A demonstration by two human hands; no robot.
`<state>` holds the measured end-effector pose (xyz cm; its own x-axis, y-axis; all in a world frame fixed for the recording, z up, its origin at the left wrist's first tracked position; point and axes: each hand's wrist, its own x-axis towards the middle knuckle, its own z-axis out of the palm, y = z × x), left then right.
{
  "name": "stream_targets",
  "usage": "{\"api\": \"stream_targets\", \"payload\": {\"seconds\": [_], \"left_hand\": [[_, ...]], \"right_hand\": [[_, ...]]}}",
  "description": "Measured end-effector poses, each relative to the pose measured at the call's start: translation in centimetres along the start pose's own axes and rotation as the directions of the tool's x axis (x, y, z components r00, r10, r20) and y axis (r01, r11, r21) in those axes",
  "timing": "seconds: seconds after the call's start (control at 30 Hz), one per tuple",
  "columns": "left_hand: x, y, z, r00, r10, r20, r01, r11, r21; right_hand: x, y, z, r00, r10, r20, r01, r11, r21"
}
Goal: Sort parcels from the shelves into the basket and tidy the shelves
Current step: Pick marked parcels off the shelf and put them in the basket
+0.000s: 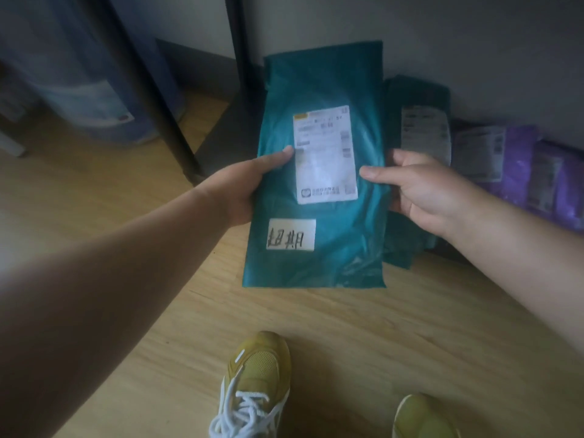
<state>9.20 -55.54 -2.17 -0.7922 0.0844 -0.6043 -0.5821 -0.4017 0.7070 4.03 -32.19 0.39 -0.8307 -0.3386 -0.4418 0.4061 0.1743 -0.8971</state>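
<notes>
Teal parcel (pixel 319 172) at frame centre, pinched at its edges by left hand (pixel 243 188) and right hand (pixel 420 188), label being checked; basket next, unseen.

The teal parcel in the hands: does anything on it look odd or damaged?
No damage shows. The teal parcel, held by the left hand and right hand, carries an extra handwritten sticker below its printed label.
</notes>
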Motion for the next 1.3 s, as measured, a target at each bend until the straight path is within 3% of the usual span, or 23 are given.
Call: {"api": "stream_targets", "payload": {"seconds": [0.17, 0.3, 0.5, 0.87, 1.1, 1.23, 1.3], "left_hand": [[-0.6, -0.3, 0.5, 0.977, -0.007, 0.211, 0.006, 1.0, 0.006], [-0.7, -0.6, -0.1, 0.919, -0.026, 0.393, -0.004, 0.997, 0.076], [-0.6, -0.9, 0.0, 0.88, -0.067, 0.47, -0.022, 0.983, 0.181], [-1.4, -0.5, 0.3, 0.748, -0.146, 0.647, -0.022, 0.97, 0.244], [-1.3, -0.7, -0.2, 0.778, -0.133, 0.614, -0.003, 0.977, 0.215], [-0.6, -1.3, 0.0, 0.885, -0.041, 0.464, -0.018, 0.992, 0.122], [-0.5, -1.2, 1.0, 0.957, -0.005, 0.289, -0.004, 1.0, 0.029]], "right_hand": [[0.5, -1.0, -0.9, 0.996, 0.052, -0.069, -0.037, 0.977, 0.208], [0.5, -1.0, -1.7, 0.996, 0.065, -0.064, -0.046, 0.964, 0.262], [0.4, -0.6, -2.5, 0.996, 0.081, -0.036, -0.064, 0.937, 0.344], [0.2, -0.3, -2.7, 0.994, 0.1, 0.036, -0.106, 0.942, 0.319], [0.4, -0.3, -3.1, 0.997, 0.073, 0.029, -0.078, 0.952, 0.296], [0.1, 0.4, -2.9, 0.997, 0.044, 0.068, -0.058, 0.975, 0.214], [-0.3, 0.9, -2.5, 0.992, 0.053, 0.116, -0.07, 0.986, 0.151]]}}
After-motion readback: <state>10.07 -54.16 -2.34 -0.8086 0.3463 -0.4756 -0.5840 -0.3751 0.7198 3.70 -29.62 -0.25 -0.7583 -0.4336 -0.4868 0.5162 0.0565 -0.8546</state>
